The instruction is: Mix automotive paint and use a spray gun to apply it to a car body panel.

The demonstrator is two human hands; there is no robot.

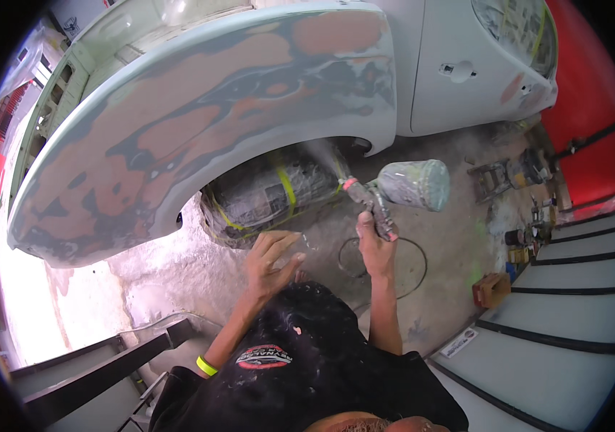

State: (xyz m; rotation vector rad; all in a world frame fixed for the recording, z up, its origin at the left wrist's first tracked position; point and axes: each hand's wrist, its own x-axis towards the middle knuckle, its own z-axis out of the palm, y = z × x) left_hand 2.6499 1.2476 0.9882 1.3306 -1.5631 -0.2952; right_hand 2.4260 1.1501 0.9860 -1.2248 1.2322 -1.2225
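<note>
My right hand point(377, 252) is wrapped round the handle of a paint-spattered spray gun point(372, 205), with its cup point(422, 185) out to the right. From the nozzle a pale mist drifts toward the pickup's rear fender point(214, 115), which is patched in grey, white and reddish-brown. Below the wheel arch is a tyre point(264, 194) covered in masking paper and yellow tape. My left hand point(273, 263) hovers in front of the wheel, fingers bent and thumb apart, apparently with nothing in its grasp. A small whitish speck or strand beside its fingertips is too unclear to name.
A thin dark hose point(422, 270) loops on the concrete floor point(451, 237). The pickup's door point(458, 68) has papered glass. On the right are a brown box point(491, 289), several cans and tools, and a grey panelled wall point(567, 317). A dark metal beam point(105, 374) stands lower left.
</note>
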